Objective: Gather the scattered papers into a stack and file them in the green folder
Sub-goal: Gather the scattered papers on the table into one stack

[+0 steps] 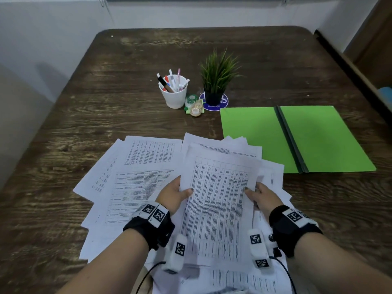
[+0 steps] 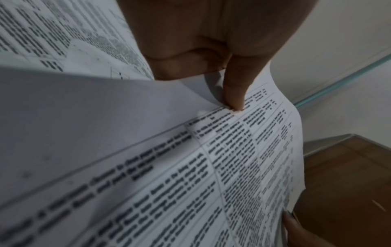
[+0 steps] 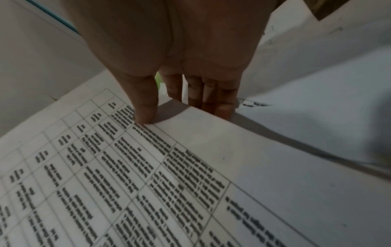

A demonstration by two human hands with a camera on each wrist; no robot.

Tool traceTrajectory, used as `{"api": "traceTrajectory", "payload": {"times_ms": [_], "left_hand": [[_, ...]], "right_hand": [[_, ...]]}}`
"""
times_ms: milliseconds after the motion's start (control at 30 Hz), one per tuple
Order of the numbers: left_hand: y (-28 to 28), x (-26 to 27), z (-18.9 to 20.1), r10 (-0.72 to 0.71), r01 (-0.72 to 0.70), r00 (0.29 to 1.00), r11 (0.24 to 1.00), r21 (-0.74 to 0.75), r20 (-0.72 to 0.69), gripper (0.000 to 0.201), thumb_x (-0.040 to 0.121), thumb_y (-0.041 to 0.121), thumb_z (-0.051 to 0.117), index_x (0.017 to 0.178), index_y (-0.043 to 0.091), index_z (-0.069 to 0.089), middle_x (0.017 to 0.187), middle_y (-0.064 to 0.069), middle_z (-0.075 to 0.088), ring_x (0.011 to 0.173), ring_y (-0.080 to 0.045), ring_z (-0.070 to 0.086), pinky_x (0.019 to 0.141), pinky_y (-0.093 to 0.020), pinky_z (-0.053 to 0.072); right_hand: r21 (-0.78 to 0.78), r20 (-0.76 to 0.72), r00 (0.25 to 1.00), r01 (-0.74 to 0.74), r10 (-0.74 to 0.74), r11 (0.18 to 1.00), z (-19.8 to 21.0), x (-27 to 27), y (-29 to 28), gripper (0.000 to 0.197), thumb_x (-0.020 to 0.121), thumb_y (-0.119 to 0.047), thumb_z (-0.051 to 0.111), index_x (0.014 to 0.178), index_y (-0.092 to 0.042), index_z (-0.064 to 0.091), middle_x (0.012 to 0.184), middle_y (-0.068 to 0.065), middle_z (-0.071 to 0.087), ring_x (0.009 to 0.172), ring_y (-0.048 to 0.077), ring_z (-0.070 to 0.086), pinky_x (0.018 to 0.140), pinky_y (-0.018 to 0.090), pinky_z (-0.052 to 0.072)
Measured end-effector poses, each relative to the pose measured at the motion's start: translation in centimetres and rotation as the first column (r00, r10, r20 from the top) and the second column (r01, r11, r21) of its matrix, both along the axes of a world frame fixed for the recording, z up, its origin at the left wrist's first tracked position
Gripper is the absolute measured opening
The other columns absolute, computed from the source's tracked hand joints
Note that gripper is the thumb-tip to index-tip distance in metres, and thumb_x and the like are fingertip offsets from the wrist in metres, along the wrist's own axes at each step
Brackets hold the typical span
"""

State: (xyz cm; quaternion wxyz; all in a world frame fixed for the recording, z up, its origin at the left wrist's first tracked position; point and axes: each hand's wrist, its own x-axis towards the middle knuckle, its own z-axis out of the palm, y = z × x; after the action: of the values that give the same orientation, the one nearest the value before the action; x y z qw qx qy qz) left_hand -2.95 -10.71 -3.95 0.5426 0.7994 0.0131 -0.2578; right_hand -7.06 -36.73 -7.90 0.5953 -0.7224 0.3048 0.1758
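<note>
At lower centre of the frame, the left hand and right hand pinch opposite side edges of thin, limp white printed paper sheets, which should be gripped at both edges to prevent slipping.

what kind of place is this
Probably an office or study desk: a dark wooden table with printed papers spread on it, an open green folder, and a white cup of pens beside a small potted plant.
</note>
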Motion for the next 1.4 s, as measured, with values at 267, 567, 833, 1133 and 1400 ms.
{"api": "traceTrajectory", "payload": {"times_ms": [267, 567, 833, 1133, 1400], "left_hand": [[-1.1, 1.3, -2.4, 0.057, -0.054, 0.997, 0.996, 0.075, -0.045, 0.029, 0.094, 0.018, 0.055, 0.123, 0.019, 0.058, 0.116, 0.002, 0.065, 0.110, -0.018, 0.058, 0.091, -0.027, 0.041], [0.5, 3.8, -4.5, 0.290, -0.295, 0.953, 0.826, 0.480, 0.087, 0.035, 0.076, 0.023, 0.075, 0.106, 0.015, 0.060, 0.108, -0.009, 0.061, 0.091, -0.023, 0.060, 0.086, -0.033, 0.049], [-0.7, 3.0, -4.8, 0.201, -0.147, 0.979, 0.825, 0.546, -0.040, 0.063, 0.066, 0.036, 0.083, 0.112, 0.021, 0.044, 0.103, 0.002, 0.053, 0.096, -0.024, 0.060, 0.085, -0.034, 0.048], [-0.9, 2.2, -3.5, 0.199, -0.221, 0.975, 0.860, 0.459, 0.097, 0.037, 0.096, 0.034, 0.049, 0.065, 0.018, 0.038, 0.057, 0.001, 0.038, 0.049, -0.014, 0.035, 0.048, -0.024, 0.023], [1.1, 1.9, -2.6, 0.175, -0.178, 0.984, 0.896, 0.408, 0.046, 0.016, 0.098, 0.011, 0.044, 0.109, 0.013, 0.054, 0.098, -0.003, 0.060, 0.081, -0.017, 0.051, 0.054, -0.019, 0.032]], "right_hand": [[0.107, -0.055, 0.998, 0.038, -0.032, 0.993, -0.8, -0.8, -1.6, 0.015, 0.088, -0.014, 0.064, 0.102, -0.019, 0.064, 0.115, 0.009, 0.068, 0.106, 0.029, 0.063, 0.099, 0.049, 0.048], [-0.075, -0.100, 0.987, 0.117, -0.124, 0.990, -4.7, -0.3, -5.7, 0.038, 0.091, -0.022, 0.059, 0.128, -0.014, 0.056, 0.124, 0.008, 0.062, 0.115, 0.033, 0.057, 0.102, 0.051, 0.044], [-0.140, -0.148, 0.984, 0.076, -0.097, 0.987, -4.3, -0.3, -5.3, 0.044, 0.093, -0.022, 0.056, 0.134, -0.009, 0.051, 0.131, 0.009, 0.058, 0.120, 0.032, 0.054, 0.101, 0.040, 0.044], [-0.123, -0.116, 0.983, 0.126, -0.140, 0.984, -3.9, -0.1, -5.1, 0.039, 0.092, -0.017, 0.058, 0.129, -0.005, 0.054, 0.129, 0.010, 0.059, 0.119, 0.032, 0.055, 0.102, 0.039, 0.044], [-0.134, -0.164, 0.980, 0.091, -0.113, 0.987, -1.6, -0.2, -4.2, 0.042, 0.094, -0.018, 0.055, 0.133, -0.003, 0.049, 0.133, 0.009, 0.056, 0.122, 0.031, 0.052, 0.081, 0.024, 0.048]]}}
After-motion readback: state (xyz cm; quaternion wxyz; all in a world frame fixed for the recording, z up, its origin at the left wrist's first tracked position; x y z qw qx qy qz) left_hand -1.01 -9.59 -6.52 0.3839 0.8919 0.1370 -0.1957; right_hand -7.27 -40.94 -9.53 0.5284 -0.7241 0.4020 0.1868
